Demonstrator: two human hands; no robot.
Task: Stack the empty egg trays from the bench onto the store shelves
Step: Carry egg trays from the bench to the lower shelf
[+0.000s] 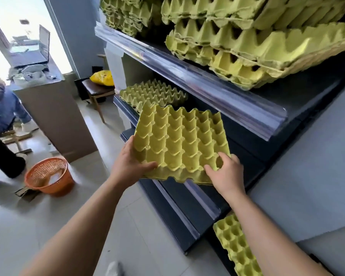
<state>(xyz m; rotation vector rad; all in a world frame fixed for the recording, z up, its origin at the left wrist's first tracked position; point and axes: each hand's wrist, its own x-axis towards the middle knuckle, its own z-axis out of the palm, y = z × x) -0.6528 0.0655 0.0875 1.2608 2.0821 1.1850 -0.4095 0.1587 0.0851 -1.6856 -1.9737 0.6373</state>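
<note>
**Empty egg tray held at the middle shelf**

Head view: I hold one yellow egg tray with both hands, its far edge tipped up. I judge the tilt helps it clear the shelf rail. My left hand grips the near left corner, thumb on top. My right hand curls over the near right edge. Another tray lies farther back on the left.

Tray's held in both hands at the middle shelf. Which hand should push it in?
Probably left. The left hand grips the egg tray at its aisle-side corner, behind it for a push toward the middle shelf; the right hand pinches its shelf-side near edge.
</note>
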